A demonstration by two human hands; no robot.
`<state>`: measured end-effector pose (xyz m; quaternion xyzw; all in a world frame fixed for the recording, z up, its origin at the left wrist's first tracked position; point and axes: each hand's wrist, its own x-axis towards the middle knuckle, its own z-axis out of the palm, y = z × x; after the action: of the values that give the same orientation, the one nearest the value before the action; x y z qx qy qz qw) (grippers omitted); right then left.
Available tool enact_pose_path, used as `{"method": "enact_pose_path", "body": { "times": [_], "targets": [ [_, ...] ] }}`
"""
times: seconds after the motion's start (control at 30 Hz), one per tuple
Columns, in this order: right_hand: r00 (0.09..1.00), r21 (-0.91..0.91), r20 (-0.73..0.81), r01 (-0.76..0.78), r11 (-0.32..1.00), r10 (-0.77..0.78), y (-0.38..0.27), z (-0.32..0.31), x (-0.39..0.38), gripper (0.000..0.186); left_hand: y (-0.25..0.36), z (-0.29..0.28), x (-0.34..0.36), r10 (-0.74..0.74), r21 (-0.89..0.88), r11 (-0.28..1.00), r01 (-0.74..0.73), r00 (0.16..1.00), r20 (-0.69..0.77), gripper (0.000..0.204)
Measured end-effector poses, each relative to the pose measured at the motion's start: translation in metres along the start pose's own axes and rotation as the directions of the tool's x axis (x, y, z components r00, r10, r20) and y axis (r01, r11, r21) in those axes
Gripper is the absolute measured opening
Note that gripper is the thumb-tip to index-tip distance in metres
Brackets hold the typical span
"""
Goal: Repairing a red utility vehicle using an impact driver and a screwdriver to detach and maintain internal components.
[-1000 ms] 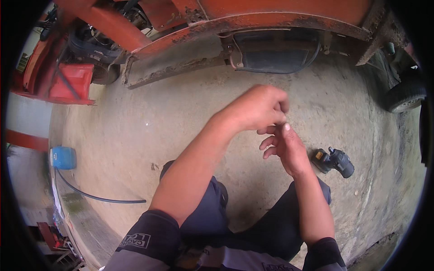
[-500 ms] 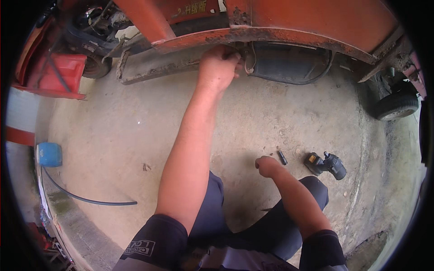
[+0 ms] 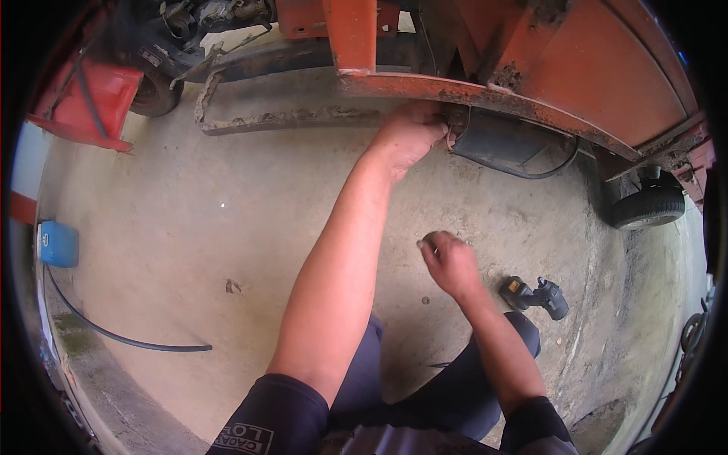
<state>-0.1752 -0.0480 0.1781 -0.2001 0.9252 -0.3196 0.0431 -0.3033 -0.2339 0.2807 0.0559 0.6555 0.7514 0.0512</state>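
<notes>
My left hand (image 3: 409, 138) reaches up under the orange metal frame rail (image 3: 485, 97). Its fingers are closed beside a small rusty bracket (image 3: 456, 121) at the end of a dark panel (image 3: 516, 142); what they grip is hidden. Lower down, my right hand (image 3: 452, 264) hovers over the concrete floor with fingers curled in toward the thumb. Whether anything sits in them cannot be made out. On the floor between my knees lies a small round nut or washer (image 3: 425, 300). Right of my right forearm rests a black cordless power tool (image 3: 537, 296).
A black wheel (image 3: 648, 208) stands at the far right, and a red panel (image 3: 87, 106) hangs at the upper left. A long dark metal piece (image 3: 288, 121) spans the floor's far side. At left are a blue container (image 3: 59, 244) and a black hose (image 3: 125, 337).
The view has shifted, with the vehicle lower and farther right. My right hand has moved up and curled differently, baring the nut or washer. The dark cylinder near it no longer shows.
</notes>
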Motion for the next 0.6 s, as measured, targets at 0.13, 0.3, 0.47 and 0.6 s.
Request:
{"method": "enact_pose_path", "body": {
  "times": [0.13,0.3,0.47,0.6],
  "targets": [
    [0.848,0.111,-0.528,0.031,0.993,0.033,-0.066,-0.080,0.070,0.020,-0.016,-0.003,0.007,0.037,0.033,0.999,-0.035,0.998,-0.042,0.030],
    [0.847,-0.182,-0.531,-0.075,0.980,-0.034,-0.056,-0.095,0.118,0.022,-0.010,-0.001,0.015,0.141,0.326,0.936,-0.133,0.990,-0.002,0.033],
    [0.821,-0.229,-0.561,-0.033,0.973,-0.104,-0.061,-0.086,0.125,0.019,-0.012,-0.002,0.010,0.130,0.142,0.983,-0.119,0.989,-0.067,0.032],
    [0.812,-0.291,-0.560,-0.005,0.957,-0.166,-0.059,-0.081,0.128,0.016,-0.010,0.000,0.010,0.227,-0.042,0.972,-0.232,0.969,-0.097,0.036]
  ]
}}
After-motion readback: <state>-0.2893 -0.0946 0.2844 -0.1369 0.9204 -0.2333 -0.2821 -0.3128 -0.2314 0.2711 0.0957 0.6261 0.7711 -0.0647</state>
